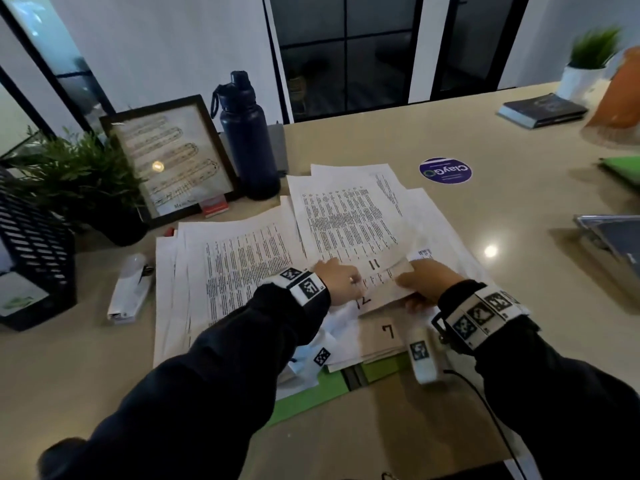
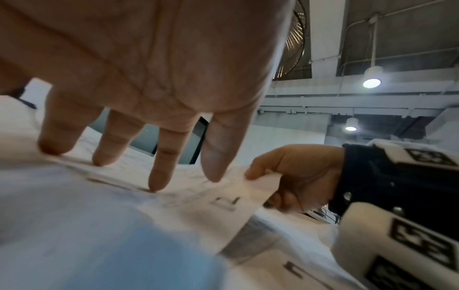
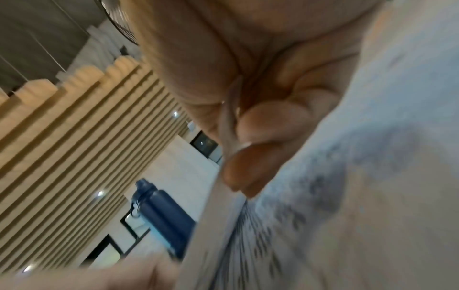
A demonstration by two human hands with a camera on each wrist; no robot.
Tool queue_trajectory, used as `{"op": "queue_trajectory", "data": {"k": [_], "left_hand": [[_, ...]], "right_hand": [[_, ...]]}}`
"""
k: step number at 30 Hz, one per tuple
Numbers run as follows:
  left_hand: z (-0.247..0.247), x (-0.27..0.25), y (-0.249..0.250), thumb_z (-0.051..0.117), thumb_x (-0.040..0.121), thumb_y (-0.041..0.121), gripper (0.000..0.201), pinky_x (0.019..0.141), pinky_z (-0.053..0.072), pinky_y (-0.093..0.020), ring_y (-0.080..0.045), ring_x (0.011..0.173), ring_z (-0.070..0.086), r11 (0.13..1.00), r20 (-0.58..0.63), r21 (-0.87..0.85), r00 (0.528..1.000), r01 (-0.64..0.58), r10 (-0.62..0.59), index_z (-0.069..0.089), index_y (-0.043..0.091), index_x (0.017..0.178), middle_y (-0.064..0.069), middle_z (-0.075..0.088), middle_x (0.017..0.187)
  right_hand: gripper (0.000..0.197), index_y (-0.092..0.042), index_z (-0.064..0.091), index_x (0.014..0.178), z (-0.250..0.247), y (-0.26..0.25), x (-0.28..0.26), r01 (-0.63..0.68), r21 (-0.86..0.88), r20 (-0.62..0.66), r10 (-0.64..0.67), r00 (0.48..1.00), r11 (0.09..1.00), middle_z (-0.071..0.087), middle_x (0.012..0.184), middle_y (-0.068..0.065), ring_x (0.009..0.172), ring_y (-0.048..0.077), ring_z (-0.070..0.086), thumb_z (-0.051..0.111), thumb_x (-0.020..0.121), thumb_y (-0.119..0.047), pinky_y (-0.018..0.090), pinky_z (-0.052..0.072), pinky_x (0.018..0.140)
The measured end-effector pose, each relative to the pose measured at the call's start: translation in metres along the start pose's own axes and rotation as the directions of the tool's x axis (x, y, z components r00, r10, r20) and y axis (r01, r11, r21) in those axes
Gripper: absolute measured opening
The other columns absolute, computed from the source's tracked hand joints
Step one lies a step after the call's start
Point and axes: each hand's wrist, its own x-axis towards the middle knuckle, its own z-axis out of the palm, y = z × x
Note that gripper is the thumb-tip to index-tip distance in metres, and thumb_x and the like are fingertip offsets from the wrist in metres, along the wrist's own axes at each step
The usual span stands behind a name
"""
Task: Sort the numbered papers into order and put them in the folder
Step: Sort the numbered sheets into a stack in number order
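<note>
We see a dim, cool room, ceiling lamps (image 2: pixel 371 82) glaring, a hot spot on the table (image 1: pixel 490 251), soft shadows under our sleeves, bowed edges, both wrist views smeared with blur.

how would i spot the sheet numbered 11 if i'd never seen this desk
Find the dark blue bottle at the desk's back edge, then drop to the spread of printed papers before it. The sheet marked 11 lies right of centre, its near corner lifted in the right hand, above the sheets marked 12 and 7.
</note>
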Motion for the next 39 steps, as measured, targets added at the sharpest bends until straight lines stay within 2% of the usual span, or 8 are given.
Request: {"op": "queue_trajectory", "data": {"k": [6, 10, 14, 19, 26, 31, 35, 39], "left_hand": [[0.008, -0.007, -0.020, 0.049, 0.092, 0.039, 0.048, 0.099, 0.040, -0.039, -0.030, 0.122, 0.044, 0.997, -0.034, -0.071, 0.999, -0.025, 0.023, 0.045, 0.013, 0.133, -0.013, 0.044, 0.134], [0.009, -0.006, -0.018, 0.049, 0.092, 0.044, 0.049, 0.093, 0.045, -0.040, -0.030, 0.113, 0.050, 0.999, -0.053, -0.041, 0.998, -0.033, 0.031, 0.048, 0.010, 0.127, -0.012, 0.049, 0.127], [0.009, -0.007, -0.018, 0.044, 0.093, 0.049, 0.061, 0.097, 0.041, -0.035, -0.029, 0.124, 0.046, 0.984, -0.105, -0.177, 0.994, -0.037, 0.018, 0.033, 0.014, 0.142, -0.012, 0.040, 0.144], [-0.009, -0.023, -0.008, 0.050, 0.087, 0.053, 0.082, 0.115, 0.021, -0.037, -0.019, 0.143, 0.022, 0.750, -0.472, -0.582, 0.882, -0.315, 0.003, 0.005, 0.025, 0.150, -0.002, 0.013, 0.158], [-0.036, -0.021, 0.027, 0.052, 0.081, 0.061, 0.088, 0.101, 0.044, -0.049, -0.025, 0.127, 0.047, 0.386, -0.393, -0.840, 0.918, -0.381, 0.053, -0.001, 0.037, 0.147, -0.006, 0.041, 0.146], [-0.027, -0.038, 0.031, 0.024, 0.074, 0.082, 0.081, 0.073, 0.056, -0.038, -0.024, 0.094, 0.066, 0.306, -0.201, -0.928, 0.977, -0.214, 0.075, 0.050, 0.026, 0.126, -0.002, 0.067, 0.106], [-0.009, -0.045, 0.005, -0.004, 0.073, 0.080, 0.095, 0.078, 0.051, -0.051, -0.034, 0.088, 0.063, 0.102, 0.026, -0.995, 0.994, 0.015, 0.108, 0.050, 0.023, 0.126, -0.015, 0.063, 0.105], [0.004, -0.070, -0.026, 0.026, 0.081, 0.074, 0.076, 0.073, 0.055, -0.046, -0.034, 0.082, 0.068, -0.116, 0.006, -0.993, 0.978, 0.030, 0.207, 0.056, 0.015, 0.119, -0.014, 0.067, 0.099]], "right_hand": [[0.020, -0.014, 0.057, 0.074, -0.043, -0.011, -0.012, 0.330, 0.287, -0.438, -0.183, 0.880, 0.899, 0.060, 0.076, 0.007, 0.068, 0.026, 0.059, 0.046, 0.087, -0.004, 0.032, 0.052, 0.059], [0.015, -0.007, 0.059, 0.077, -0.082, -0.033, -0.042, 0.541, -0.079, -0.591, -0.476, 0.651, 0.837, 0.060, 0.074, 0.011, 0.059, 0.026, 0.055, 0.046, 0.082, -0.003, 0.023, 0.047, 0.050], [0.011, 0.004, 0.047, 0.075, -0.095, -0.046, -0.057, 0.610, -0.282, -0.499, -0.656, 0.566, 0.741, 0.052, 0.072, 0.030, 0.058, 0.032, 0.046, 0.048, 0.082, -0.004, 0.026, 0.033, 0.051], [0.018, -0.005, 0.039, 0.064, -0.082, -0.045, -0.060, 0.710, -0.072, -0.447, -0.659, 0.604, 0.700, 0.041, 0.064, 0.013, 0.059, 0.019, 0.037, 0.050, 0.078, -0.005, 0.029, 0.029, 0.056], [0.021, -0.021, 0.045, 0.051, -0.047, -0.043, -0.059, 0.660, 0.225, -0.155, -0.642, 0.751, 0.717, 0.039, 0.054, 0.005, 0.050, 0.016, 0.035, 0.056, 0.065, -0.010, 0.025, 0.025, 0.047], [0.027, -0.023, 0.037, 0.054, -0.038, -0.050, -0.068, 0.723, 0.325, -0.112, -0.734, 0.670, 0.610, 0.035, 0.055, -0.003, 0.050, 0.011, 0.032, 0.052, 0.071, -0.008, 0.019, 0.025, 0.046], [0.027, -0.019, 0.037, 0.060, -0.025, -0.073, -0.077, 0.649, 0.627, -0.077, -0.795, 0.602, 0.431, 0.045, 0.053, -0.006, 0.044, 0.007, 0.042, 0.046, 0.077, 0.000, 0.015, 0.033, 0.040], [0.015, -0.016, 0.044, 0.071, -0.001, -0.108, -0.077, 0.457, 0.836, -0.016, -0.818, 0.576, 0.305, 0.059, 0.068, 0.000, 0.059, 0.014, 0.057, 0.046, 0.072, -0.001, 0.024, 0.047, 0.057]]}}
